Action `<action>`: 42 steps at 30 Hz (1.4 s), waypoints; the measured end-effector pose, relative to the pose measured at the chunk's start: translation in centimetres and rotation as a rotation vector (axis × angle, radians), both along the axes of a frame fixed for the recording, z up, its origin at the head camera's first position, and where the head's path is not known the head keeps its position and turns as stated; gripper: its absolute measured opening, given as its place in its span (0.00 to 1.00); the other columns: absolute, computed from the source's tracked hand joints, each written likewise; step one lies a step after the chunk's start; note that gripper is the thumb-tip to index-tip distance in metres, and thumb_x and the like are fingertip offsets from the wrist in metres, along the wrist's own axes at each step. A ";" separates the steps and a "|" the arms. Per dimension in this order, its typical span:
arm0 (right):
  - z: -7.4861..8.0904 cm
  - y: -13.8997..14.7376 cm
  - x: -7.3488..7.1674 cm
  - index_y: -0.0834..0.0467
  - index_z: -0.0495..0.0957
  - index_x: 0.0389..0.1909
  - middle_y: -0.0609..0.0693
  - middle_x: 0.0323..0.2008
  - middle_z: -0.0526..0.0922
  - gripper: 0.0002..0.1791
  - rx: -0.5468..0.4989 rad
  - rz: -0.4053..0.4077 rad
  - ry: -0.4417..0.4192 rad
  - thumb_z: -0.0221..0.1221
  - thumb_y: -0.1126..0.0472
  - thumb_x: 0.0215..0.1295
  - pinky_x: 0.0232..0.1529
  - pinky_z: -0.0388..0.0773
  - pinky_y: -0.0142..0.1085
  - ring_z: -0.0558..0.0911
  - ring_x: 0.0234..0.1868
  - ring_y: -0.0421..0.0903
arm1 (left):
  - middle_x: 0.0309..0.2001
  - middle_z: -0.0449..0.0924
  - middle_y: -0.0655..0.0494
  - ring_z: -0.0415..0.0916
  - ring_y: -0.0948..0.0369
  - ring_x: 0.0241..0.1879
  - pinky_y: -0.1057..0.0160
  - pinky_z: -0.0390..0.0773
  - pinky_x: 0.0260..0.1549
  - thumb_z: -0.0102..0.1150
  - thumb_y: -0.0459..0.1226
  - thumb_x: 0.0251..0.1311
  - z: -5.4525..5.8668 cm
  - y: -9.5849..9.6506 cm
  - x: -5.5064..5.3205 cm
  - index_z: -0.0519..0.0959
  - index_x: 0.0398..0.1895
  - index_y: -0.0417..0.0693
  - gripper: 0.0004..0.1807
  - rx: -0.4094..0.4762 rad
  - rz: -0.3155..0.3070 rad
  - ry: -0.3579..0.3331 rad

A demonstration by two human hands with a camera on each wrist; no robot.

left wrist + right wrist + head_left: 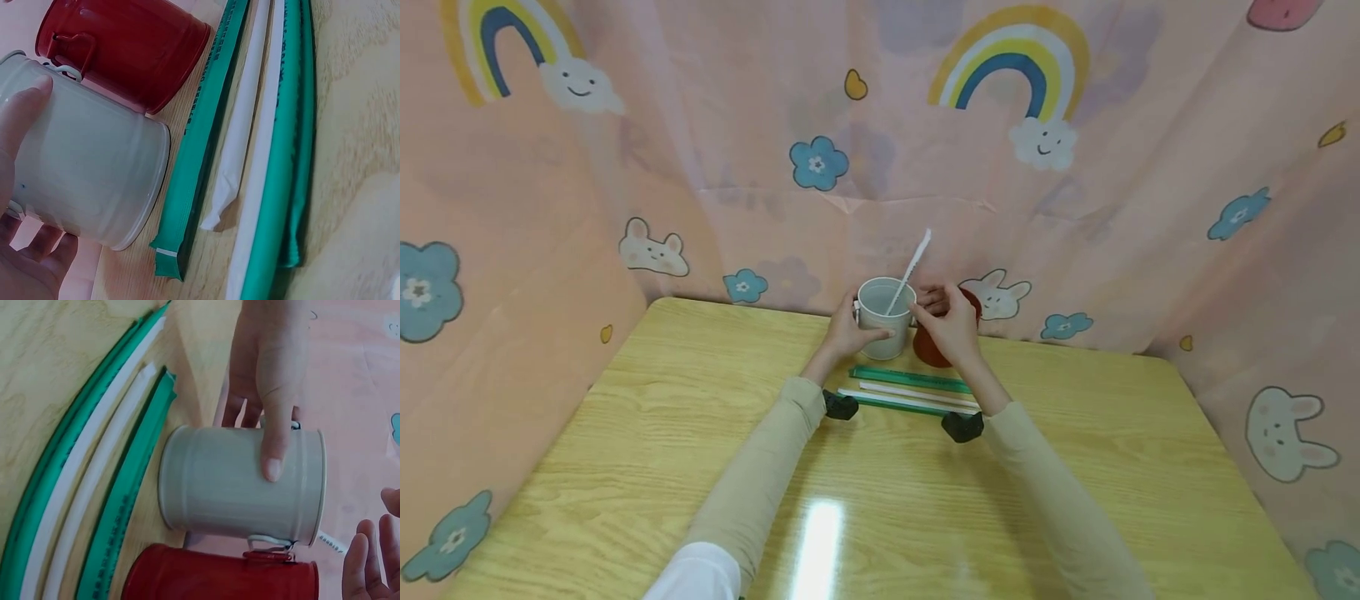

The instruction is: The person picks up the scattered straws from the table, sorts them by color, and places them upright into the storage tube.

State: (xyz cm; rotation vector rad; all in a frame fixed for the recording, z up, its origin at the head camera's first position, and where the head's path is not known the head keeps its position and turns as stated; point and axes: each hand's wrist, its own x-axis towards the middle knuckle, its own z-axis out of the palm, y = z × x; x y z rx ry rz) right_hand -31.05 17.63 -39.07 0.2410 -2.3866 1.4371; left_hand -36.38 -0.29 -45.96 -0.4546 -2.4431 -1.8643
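My left hand (847, 335) grips a small grey-white metal bucket (883, 340) with side handles, thumb across its front. A slim white paper-wrapped stick (916, 260) stands tilted in the bucket, its upper end above the rim. Close to the rim's right side is my right hand (953, 327), in front of a red bucket (931, 350). In the right wrist view the right hand's fingers (369, 559) are loosely bent, with nothing between them. The red bucket (122, 53) stands right beside the grey-white one in the left wrist view.
Several long, thin packets lie side by side before the buckets: a green printed one (910, 380), a white one (917, 393) and others by the front. Both wrists carry dark cameras (962, 427). A pink patterned curtain (737, 167) hangs behind the wooden table (662, 433).
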 end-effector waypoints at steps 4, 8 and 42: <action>-0.5 0.4 0.4 0.64 0.76 0.48 0.63 0.38 0.82 0.18 -0.008 0.024 0.009 0.67 0.65 0.58 0.36 0.75 0.23 0.79 0.35 0.50 | 0.61 0.68 0.44 0.67 0.49 0.61 0.50 0.68 0.63 0.75 0.32 0.43 0.0 0.0 0.1 0.58 0.69 0.43 0.49 0.009 0.000 -0.002; -0.3 0.5 1.2 0.67 0.74 0.50 0.67 0.39 0.81 0.20 -0.012 0.064 0.008 0.66 0.66 0.58 0.34 0.73 0.19 0.79 0.35 0.53 | 0.61 0.68 0.44 0.68 0.49 0.61 0.50 0.68 0.63 0.76 0.32 0.43 0.0 0.0 0.2 0.58 0.69 0.43 0.48 0.006 0.001 -0.004; -2.4 2.3 4.3 0.70 0.67 0.58 0.70 0.42 0.78 0.29 0.121 0.209 -0.107 0.65 0.73 0.55 0.35 0.77 0.23 0.80 0.37 0.59 | 0.61 0.69 0.43 0.67 0.48 0.61 0.49 0.66 0.65 0.77 0.34 0.42 -0.2 -0.1 0.1 0.59 0.69 0.43 0.49 0.065 -0.022 0.029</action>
